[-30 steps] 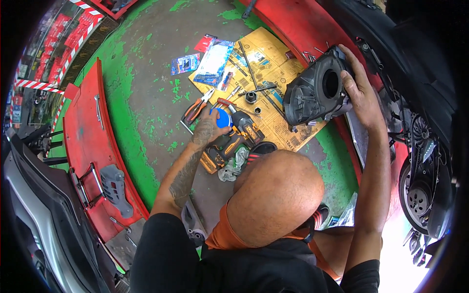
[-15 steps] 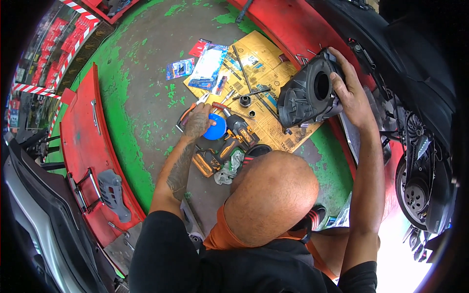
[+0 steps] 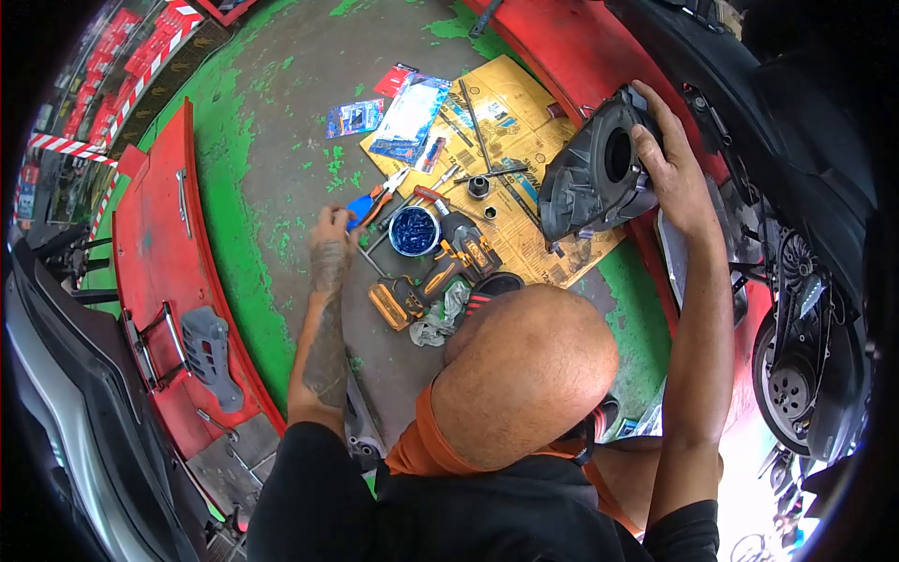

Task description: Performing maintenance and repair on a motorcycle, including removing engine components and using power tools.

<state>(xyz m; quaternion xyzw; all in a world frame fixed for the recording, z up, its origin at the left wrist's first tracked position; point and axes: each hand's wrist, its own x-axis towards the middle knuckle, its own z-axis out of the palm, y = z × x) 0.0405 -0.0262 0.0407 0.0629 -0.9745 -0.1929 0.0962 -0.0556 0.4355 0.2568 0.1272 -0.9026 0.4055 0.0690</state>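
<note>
Fingers of the left hand [image 3: 332,229] pinch a flat blue plastic lid [image 3: 360,210] by its edge, left of an open round white-rimmed tub of dark blue grease [image 3: 414,231]. That tattooed forearm reaches almost straight away from the body, the back of the hand uppermost. Well to the right of the tub, the right hand [image 3: 676,173] grips a black moulded plastic housing [image 3: 588,176], fingers hooked over its far edge and thumb pressed on the face near the round opening; this forearm rises steeply, bent inward at the wrist.

Just beyond the tub's left side lie long-nosed pliers with orange-and-black handles [image 3: 381,199], partly behind the lid. A black-and-orange cordless driver [image 3: 468,245] lies right of the tub and on its near side, with a crumpled pale rag [image 3: 440,323] nearer the body. The person's bare knee [image 3: 520,375] rises on the near side too, hiding some of the floor. A printed yellow cardboard sheet [image 3: 562,267] spreads right of and beyond the tub, bearing an upright dark metal socket [image 3: 478,187].

The housing's long axis slants from far right to near left, its opening turned upward and toward the right hand. The lid stands tilted nearly edge-on, its long axis also running near left to far right, while the tub's mouth faces up.
</note>
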